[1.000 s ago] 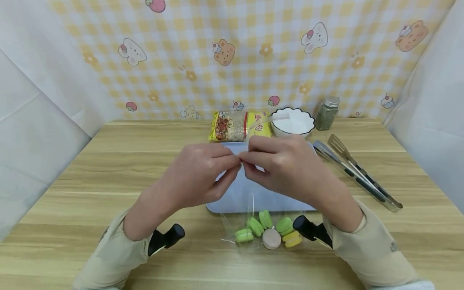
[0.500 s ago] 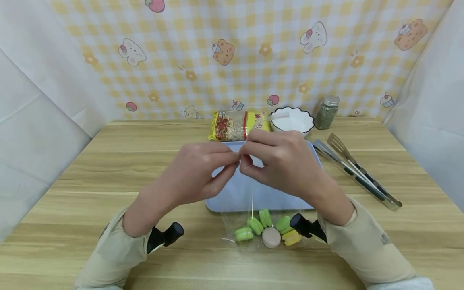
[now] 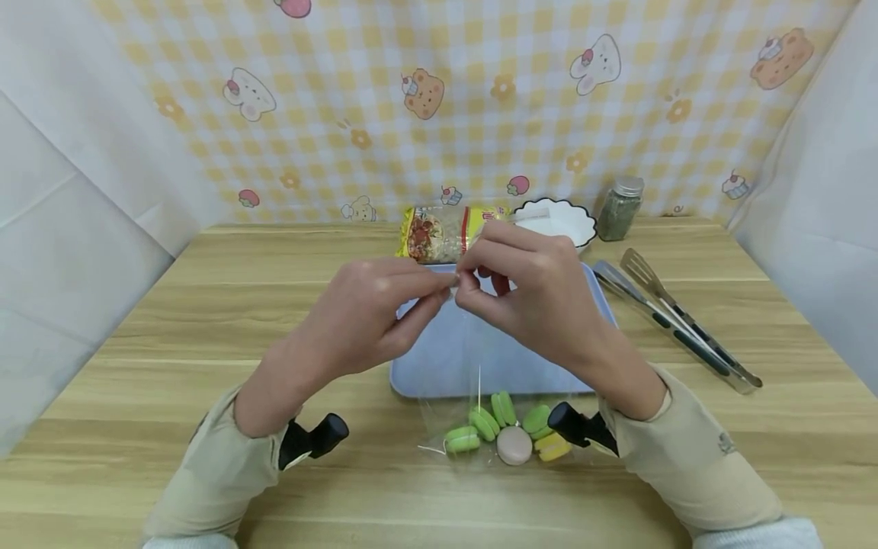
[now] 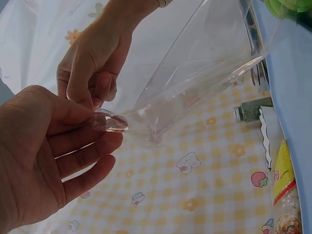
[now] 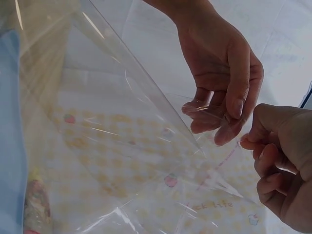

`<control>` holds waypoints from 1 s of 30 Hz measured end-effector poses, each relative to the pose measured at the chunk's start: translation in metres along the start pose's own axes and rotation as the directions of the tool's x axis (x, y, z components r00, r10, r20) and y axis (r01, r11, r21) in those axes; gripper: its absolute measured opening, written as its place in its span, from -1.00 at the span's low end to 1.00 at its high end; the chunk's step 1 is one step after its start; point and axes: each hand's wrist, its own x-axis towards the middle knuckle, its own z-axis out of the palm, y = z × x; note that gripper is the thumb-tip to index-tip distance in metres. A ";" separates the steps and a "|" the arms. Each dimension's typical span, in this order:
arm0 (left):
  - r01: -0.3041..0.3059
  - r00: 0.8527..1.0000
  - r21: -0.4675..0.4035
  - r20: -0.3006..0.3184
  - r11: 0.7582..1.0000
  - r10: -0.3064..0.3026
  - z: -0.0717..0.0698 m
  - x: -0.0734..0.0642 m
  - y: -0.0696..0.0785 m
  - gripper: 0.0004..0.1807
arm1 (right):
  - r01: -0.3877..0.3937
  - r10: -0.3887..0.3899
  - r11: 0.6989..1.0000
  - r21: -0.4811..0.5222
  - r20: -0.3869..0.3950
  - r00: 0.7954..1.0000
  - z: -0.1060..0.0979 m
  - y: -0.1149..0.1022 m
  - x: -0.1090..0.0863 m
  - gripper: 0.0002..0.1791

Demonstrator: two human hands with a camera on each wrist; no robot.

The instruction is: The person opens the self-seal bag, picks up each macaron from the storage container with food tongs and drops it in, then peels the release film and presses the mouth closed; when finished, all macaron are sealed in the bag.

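Note:
A clear plastic bag (image 4: 195, 78) hangs upright between the two hands. Its bottom shows in the head view with several green macarons (image 3: 463, 440), a mauve macaron (image 3: 514, 445) and a yellow macaron (image 3: 552, 447) inside. My left hand (image 3: 373, 309) pinches the bag's top edge between thumb and index finger; in the left wrist view its other fingers are spread beneath the film. Right beside those fingertips, my right hand (image 3: 524, 278) has thumb and index finger pinched together at the same edge, the remaining fingers curled in the right wrist view.
Behind the bag lies a light blue tray (image 3: 449, 366). Along the back stand a yellow food packet (image 3: 432, 235), a white scalloped bowl (image 3: 572, 225) and a jar of dried green herbs (image 3: 620, 210). Metal tongs (image 3: 675, 320) rest on the wooden table (image 3: 171, 343) at right.
Both hands have risen slightly, the right one more. The clear flap of film that reached from the right hand toward the bowl is less visible. The macarons remain about where they were.

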 end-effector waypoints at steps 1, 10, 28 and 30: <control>0.002 1.000 -0.006 -0.001 1.000 -0.002 0.000 0.000 0.000 -0.83 | -0.005 0.005 1.000 0.001 -0.004 1.000 0.000 0.000 0.000 -0.85; 0.040 0.999 -0.028 -0.009 0.999 -0.041 -0.001 -0.002 -0.004 -0.79 | -0.042 0.046 0.997 0.064 -0.069 0.997 0.004 0.000 0.001 -0.85; 0.171 0.983 -0.185 -0.042 0.968 -0.181 -0.009 0.001 -0.004 -0.77 | -0.095 0.096 0.995 0.019 -0.086 0.992 -0.010 0.013 0.002 -0.89; 0.189 0.978 -0.198 -0.051 0.962 -0.202 -0.009 0.001 -0.004 -0.78 | -0.101 0.102 0.995 0.006 -0.075 0.992 -0.012 0.013 0.001 -0.90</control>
